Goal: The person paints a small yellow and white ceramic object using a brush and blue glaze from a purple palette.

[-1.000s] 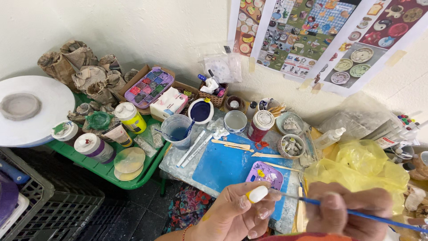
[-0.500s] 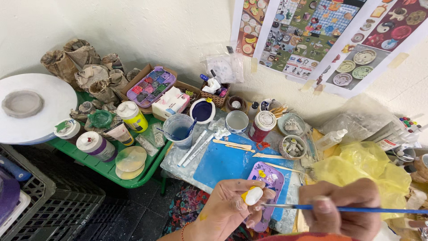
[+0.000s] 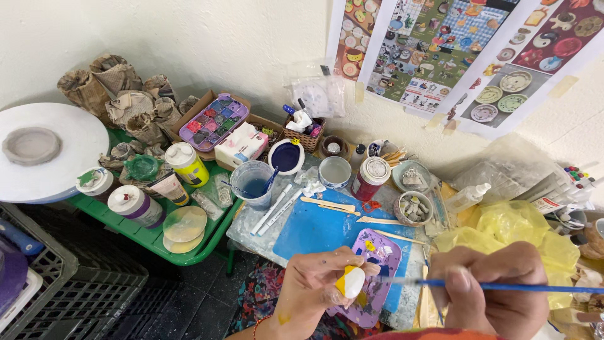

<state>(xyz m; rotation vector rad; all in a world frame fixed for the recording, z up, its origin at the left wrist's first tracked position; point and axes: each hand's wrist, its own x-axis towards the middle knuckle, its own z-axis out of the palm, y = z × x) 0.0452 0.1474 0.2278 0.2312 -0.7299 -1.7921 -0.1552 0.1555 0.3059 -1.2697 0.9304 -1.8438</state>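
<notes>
My left hand (image 3: 318, 283) grips a small egg-shaped piece (image 3: 350, 281), white with a yellow patch. My right hand (image 3: 491, 283) pinches a thin blue-handled paintbrush (image 3: 503, 287) that lies level, its tip reaching the small piece. Just beyond my fingers lies a purple paint palette (image 3: 377, 252) with blue and yellow dabs. It rests on a blue mat (image 3: 321, 230).
A cup of blue water (image 3: 251, 182), paint bottles (image 3: 185, 164), a purple palette box (image 3: 211, 119), small bowls (image 3: 412, 208) and wooden tools (image 3: 327, 203) crowd the table. A green tray (image 3: 145, 236) sits left, with a white wheel disc (image 3: 44, 151) and black crates (image 3: 69, 289). Yellow plastic (image 3: 503, 230) lies right.
The small piece has gained a yellow patch and has dropped a little with my left hand. My right hand has shifted slightly with the brush against it.
</notes>
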